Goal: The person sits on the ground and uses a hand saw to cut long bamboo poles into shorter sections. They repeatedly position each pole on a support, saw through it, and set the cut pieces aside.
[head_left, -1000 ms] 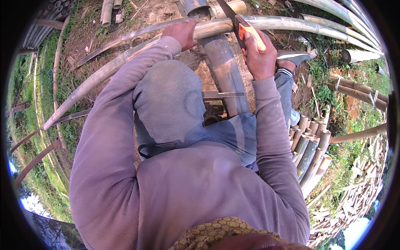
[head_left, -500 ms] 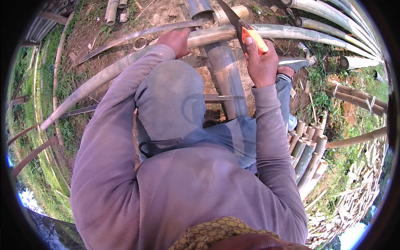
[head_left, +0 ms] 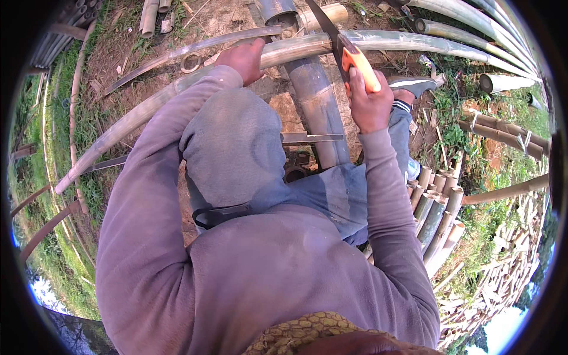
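Note:
A long pale bamboo pole [head_left: 142, 109] runs from left to right in front of me, lying across a thicker dark bamboo log [head_left: 319, 112]. My left hand [head_left: 244, 61] is closed around the pole, left of the log. In my right hand [head_left: 370, 102] is the orange handle of a hand saw [head_left: 324, 26]. Its dark blade crosses the pole just over the log, touching it or very close; how deep it sits cannot be made out. A narrow bamboo strip [head_left: 195, 47] lies just beyond my left hand.
Several long bamboo poles [head_left: 461, 44] lie at the far right. Short cut pieces [head_left: 435, 207] are stacked beside my right forearm. My knee [head_left: 234, 142] is raised between my arms, and my shoe [head_left: 414, 86] rests right of the saw. Bamboo scraps [head_left: 497, 290] cover the ground at lower right.
My right hand and the saw handle have shifted slightly down along the cut line. My left hand keeps its hold on the pole. The whole view has shifted a little.

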Action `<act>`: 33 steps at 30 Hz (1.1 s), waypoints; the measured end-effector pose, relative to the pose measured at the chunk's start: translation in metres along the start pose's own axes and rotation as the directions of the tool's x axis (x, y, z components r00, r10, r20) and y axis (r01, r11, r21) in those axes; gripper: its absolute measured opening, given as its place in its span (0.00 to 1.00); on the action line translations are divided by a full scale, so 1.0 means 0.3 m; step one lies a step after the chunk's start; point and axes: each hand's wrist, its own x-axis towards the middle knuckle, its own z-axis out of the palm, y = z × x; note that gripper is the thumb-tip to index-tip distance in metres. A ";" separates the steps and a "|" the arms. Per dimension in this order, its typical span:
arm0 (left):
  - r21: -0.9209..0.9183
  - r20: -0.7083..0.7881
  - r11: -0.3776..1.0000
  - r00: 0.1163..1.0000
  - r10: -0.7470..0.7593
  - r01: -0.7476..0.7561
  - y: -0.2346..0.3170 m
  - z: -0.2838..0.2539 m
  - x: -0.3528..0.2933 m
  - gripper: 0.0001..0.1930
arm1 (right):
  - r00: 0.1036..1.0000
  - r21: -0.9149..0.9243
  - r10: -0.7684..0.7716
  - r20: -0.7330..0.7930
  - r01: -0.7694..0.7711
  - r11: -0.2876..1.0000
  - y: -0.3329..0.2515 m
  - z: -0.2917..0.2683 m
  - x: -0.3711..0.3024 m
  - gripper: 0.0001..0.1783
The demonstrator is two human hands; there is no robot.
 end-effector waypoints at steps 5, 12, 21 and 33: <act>0.018 0.000 1.000 1.000 0.015 -0.015 -0.010 -0.012 -0.003 0.32 | 0.999 -0.005 0.027 0.024 -0.027 1.000 -0.030 0.037 0.066 0.16; -0.011 0.025 1.000 0.999 -0.022 0.022 -0.028 0.037 -0.025 0.33 | 0.997 -0.086 0.062 0.045 -0.058 0.995 -0.070 -0.444 -0.642 0.13; 0.011 -0.004 1.000 1.000 0.025 -0.025 -0.015 0.000 0.011 0.33 | 1.000 0.026 0.004 -0.020 -0.004 1.000 0.012 0.120 0.167 0.18; -0.012 -0.011 1.000 1.000 0.006 -0.006 -0.022 0.047 0.009 0.34 | 1.000 -0.051 -0.014 -0.005 0.014 0.999 0.069 -0.106 -0.275 0.10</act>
